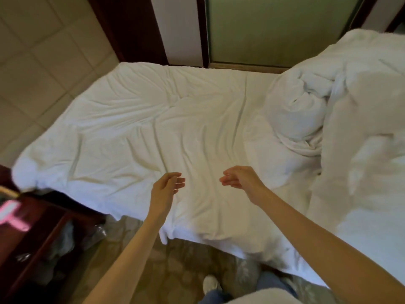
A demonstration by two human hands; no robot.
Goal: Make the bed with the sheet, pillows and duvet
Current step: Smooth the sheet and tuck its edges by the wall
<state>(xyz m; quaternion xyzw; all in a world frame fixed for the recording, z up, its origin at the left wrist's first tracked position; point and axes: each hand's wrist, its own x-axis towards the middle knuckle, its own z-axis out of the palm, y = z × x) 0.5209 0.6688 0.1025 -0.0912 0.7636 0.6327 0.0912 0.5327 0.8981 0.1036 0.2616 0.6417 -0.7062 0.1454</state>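
Your left hand (167, 186) and right hand (240, 178) hover empty, fingers loosely curled, above the wrinkled white sheet (142, 128); the duvet (341, 110) lies bunched at your right; a dark wooden nightstand (32, 233) stands left.

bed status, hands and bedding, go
Left hand and right hand open, empty, over the sheet. It's spread but wrinkled. Bunched duvet piled on the right, covering that end.

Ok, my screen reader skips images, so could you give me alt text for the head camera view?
The left hand and right hand hover, loosely open, above a wrinkled white sheet; a bunched white duvet is heaped on its right end.
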